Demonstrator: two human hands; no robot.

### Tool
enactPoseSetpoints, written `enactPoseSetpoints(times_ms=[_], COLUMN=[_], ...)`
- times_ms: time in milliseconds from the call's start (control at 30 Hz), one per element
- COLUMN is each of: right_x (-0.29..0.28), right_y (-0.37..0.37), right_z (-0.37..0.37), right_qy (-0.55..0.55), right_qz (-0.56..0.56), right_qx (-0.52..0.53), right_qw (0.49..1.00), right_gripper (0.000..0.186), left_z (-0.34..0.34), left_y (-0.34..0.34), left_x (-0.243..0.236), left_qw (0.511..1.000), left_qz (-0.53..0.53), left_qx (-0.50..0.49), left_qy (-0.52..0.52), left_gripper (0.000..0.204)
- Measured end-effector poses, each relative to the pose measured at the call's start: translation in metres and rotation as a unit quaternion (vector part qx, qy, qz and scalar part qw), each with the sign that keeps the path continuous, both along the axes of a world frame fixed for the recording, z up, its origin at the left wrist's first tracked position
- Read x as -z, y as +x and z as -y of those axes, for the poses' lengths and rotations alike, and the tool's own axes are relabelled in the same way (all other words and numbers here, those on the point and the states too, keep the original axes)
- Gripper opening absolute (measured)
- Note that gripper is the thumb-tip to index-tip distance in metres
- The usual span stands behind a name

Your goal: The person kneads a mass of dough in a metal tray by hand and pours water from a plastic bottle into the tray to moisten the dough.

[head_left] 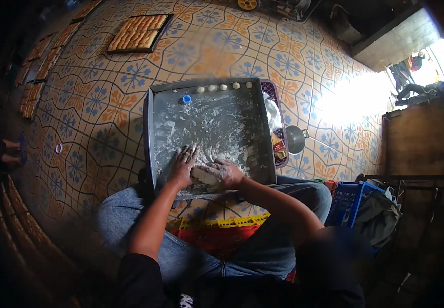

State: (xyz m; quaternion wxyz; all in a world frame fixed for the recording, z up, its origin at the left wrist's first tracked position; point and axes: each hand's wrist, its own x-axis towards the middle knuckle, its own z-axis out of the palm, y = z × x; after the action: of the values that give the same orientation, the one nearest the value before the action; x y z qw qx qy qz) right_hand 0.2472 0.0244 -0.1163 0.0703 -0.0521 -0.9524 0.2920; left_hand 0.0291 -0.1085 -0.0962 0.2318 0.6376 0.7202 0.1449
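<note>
A flat piece of pale dough [205, 176] lies near the front of a grey metal tray [149, 123] dusted with flour. My left hand [182, 168] rests at the dough's left side, fingers stretched forward and floury. From the right, my right hand [225, 173] reaches over the dough with its fingers extended flat toward the left. Both hands look open, their palms turned down and hidden. Along the tray's far edge sit several small dough balls [212, 88]. A blue ring-shaped cap [187, 99] stands at the tray's far left.
Beside the tray is a purple basket [282, 161] with packets, and a metal pan [296, 139]. Blue crate [346, 203] stands at my right, a red crate [216, 241] between my legs. Trays of bread [138, 32] lie on the tiled floor [222, 56]. Another person's feet [12, 151] show at left.
</note>
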Motion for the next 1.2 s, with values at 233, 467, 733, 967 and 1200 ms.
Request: enactPoseSetpoints(times_ms=[233, 467, 733, 967, 1200], right_x=[0.013, 0.021, 0.018, -0.041, -0.037], right_y=[0.011, -0.007, -0.025, -0.007, -0.015], right_z=[-0.007, -0.043, -0.017, -0.024, -0.021], right_qy=[0.014, 0.022, 0.027, -0.038, 0.013], right_qz=[0.028, -0.048, -0.035, 0.081, -0.002], right_qx=[-0.083, 0.008, 0.052, 0.017, 0.132], right_qw=[0.996, 0.999, 0.998, 0.996, 0.991], right_gripper=[0.071, 0.081, 0.069, 0.094, 0.114], left_z=[0.000, 0.011, 0.006, 0.022, 0.018], left_y=[-0.034, -0.041, -0.038, -0.045, -0.043], left_x=[-0.025, -0.010, -0.008, -0.002, -0.005], left_qw=[0.996, 0.994, 0.997, 0.995, 0.997], left_qz=[-0.024, -0.072, -0.047, -0.072, -0.052], left_qx=[0.050, 0.041, 0.035, 0.029, 0.032], left_qy=[-0.065, -0.066, -0.058, -0.061, -0.043], left_gripper=[0.131, 0.148, 0.156, 0.156, 0.156])
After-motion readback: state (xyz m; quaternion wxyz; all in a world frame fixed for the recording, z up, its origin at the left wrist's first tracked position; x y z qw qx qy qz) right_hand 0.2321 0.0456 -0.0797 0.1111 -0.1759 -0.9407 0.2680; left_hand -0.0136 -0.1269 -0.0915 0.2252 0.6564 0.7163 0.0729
